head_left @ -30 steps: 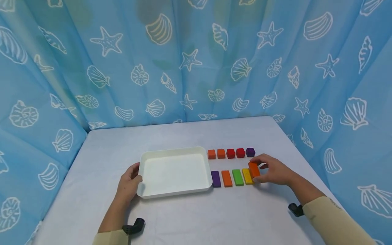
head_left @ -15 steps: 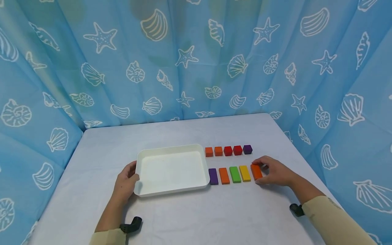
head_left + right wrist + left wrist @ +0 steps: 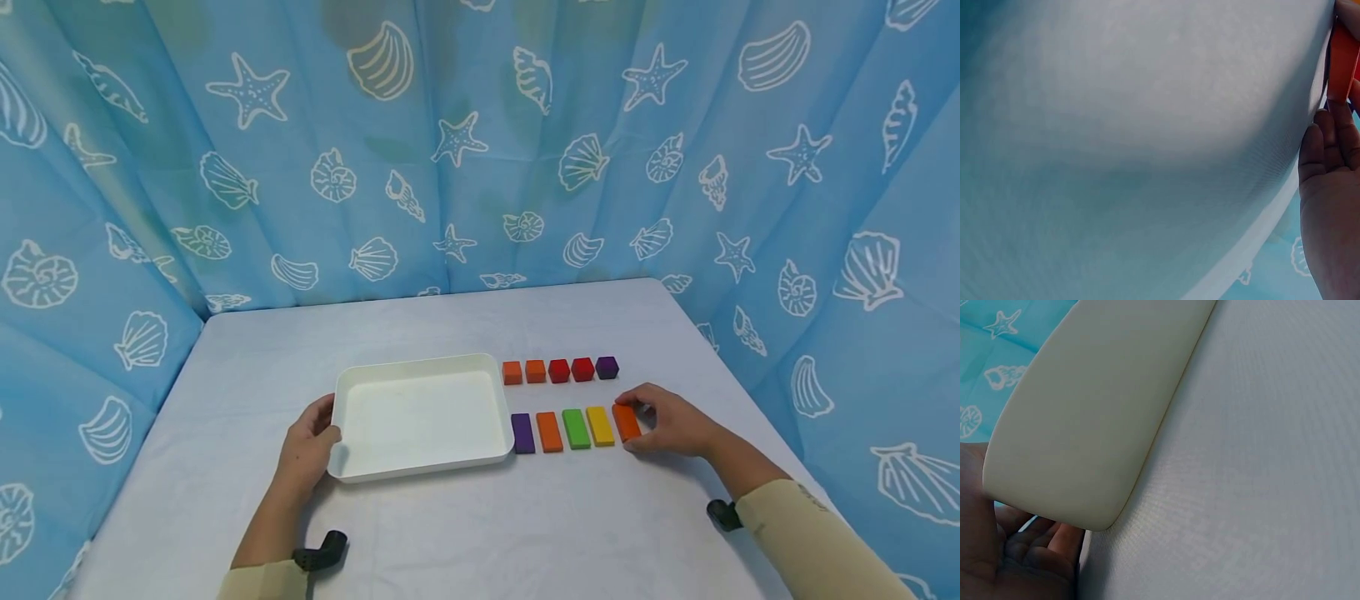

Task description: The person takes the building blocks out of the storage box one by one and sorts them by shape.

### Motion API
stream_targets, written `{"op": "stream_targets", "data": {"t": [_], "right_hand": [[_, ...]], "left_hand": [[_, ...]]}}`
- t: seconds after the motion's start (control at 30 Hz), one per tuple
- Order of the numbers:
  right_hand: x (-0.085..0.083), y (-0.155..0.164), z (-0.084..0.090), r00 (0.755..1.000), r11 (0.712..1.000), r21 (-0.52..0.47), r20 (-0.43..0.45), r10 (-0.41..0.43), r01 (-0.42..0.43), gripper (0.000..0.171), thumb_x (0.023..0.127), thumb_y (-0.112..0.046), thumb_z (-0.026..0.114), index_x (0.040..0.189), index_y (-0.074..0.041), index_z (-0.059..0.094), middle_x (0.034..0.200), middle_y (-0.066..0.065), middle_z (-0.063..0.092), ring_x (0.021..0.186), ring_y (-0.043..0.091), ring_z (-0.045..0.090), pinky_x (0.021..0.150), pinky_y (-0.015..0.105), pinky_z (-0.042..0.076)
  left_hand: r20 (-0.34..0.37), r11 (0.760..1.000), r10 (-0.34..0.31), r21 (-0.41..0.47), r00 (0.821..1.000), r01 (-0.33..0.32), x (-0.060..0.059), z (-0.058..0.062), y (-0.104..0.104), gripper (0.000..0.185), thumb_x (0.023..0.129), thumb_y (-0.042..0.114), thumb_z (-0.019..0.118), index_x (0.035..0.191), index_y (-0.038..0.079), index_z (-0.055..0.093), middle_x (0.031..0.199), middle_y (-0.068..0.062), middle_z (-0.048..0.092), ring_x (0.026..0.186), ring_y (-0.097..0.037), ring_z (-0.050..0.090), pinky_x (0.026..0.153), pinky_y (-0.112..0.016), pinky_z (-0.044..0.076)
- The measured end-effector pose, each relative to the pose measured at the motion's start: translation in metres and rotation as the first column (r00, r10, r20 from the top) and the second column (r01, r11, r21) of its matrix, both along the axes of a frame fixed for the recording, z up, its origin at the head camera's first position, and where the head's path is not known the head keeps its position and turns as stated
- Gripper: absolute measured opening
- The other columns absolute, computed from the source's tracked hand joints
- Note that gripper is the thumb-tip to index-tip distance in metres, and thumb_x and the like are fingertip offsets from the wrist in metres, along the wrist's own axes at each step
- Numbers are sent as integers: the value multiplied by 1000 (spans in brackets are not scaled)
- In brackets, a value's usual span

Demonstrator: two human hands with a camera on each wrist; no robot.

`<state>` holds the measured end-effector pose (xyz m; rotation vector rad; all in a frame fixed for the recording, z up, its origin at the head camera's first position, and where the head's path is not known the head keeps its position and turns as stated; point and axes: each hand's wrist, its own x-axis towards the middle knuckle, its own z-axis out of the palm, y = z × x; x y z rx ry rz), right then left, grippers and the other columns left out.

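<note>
a tray (image 3: 420,367) is set on the table (image 3: 480,533); to its right, two rows of blocks (image 3: 558,371) are laid, one behind the other.

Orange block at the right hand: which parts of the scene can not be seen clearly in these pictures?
- Orange block, head view: its right edge is covered by the right hand, so the grip is unclear.
- Same block, right wrist view: only a sliver shows, cut off by the frame edge.
- White tray, left wrist view: only the outer wall; the inside is hidden.
- Left hand, head view: fingertips hidden behind the tray's wall.
</note>
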<state>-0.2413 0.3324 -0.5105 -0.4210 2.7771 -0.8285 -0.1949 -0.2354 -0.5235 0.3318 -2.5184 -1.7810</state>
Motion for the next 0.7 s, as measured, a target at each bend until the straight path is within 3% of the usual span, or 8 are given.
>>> {"op": "stream_targets", "data": {"t": [0.4, 0.7], "right_hand": [[5, -1, 0, 1000, 1000, -16, 3, -21, 21, 100, 71, -30, 99, 156, -17, 49, 147, 13, 55, 130, 35, 52, 104, 58, 54], [7, -5, 2, 1000, 1000, -9, 23, -13, 13, 104, 72, -29, 99, 160, -18, 45, 146, 16, 52, 130, 37, 51, 102, 58, 56]], "left_hand": [[4, 1000, -3, 2, 1000, 3, 1, 0, 1, 67, 98, 4, 49, 164, 3, 36, 163, -21, 42, 152, -41, 37, 123, -59, 30], [-1, 1000, 8, -8, 1000, -8, -1, -1, 0, 67, 98, 4, 49, 164, 3, 36, 164, -21, 42, 153, -41, 36, 123, -59, 31]]}}
